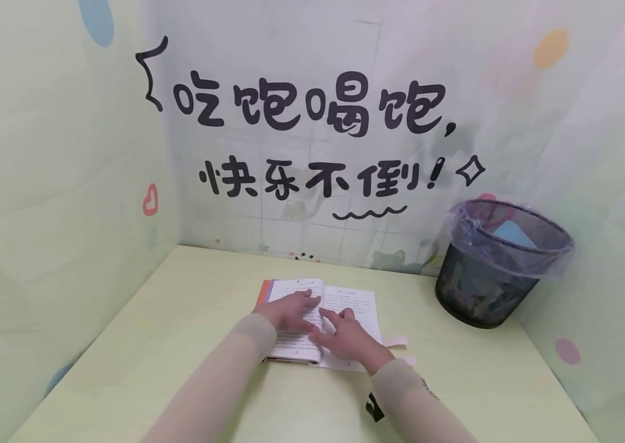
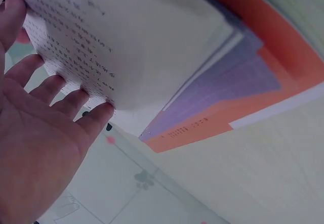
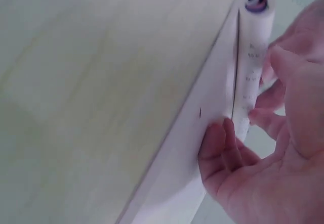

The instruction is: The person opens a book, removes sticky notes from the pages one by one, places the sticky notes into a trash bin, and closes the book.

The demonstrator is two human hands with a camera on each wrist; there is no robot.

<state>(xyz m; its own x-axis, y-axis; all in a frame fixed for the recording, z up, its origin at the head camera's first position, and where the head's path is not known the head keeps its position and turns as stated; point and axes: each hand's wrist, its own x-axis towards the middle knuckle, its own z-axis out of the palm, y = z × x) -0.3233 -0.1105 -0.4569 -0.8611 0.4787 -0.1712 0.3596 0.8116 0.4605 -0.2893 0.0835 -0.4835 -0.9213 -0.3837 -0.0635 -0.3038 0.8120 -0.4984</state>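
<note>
An open book lies on the pale table, with lines of print on both pages. My left hand rests on the left page, its fingers spread towards the spine. An orange cover and a purple sheet show past that page's edge in the left wrist view. My right hand touches the book at the centre fold, index finger and thumb stretched towards the left hand. In the right wrist view, the other fingers bend against the right page beside the fold.
A black mesh bin with a clear purplish liner stands at the table's back right, with some contents inside. Pale pink paper strips stick out beyond the book's right edge. A black strap-like piece shows beside the right sleeve. Printed walls enclose the table.
</note>
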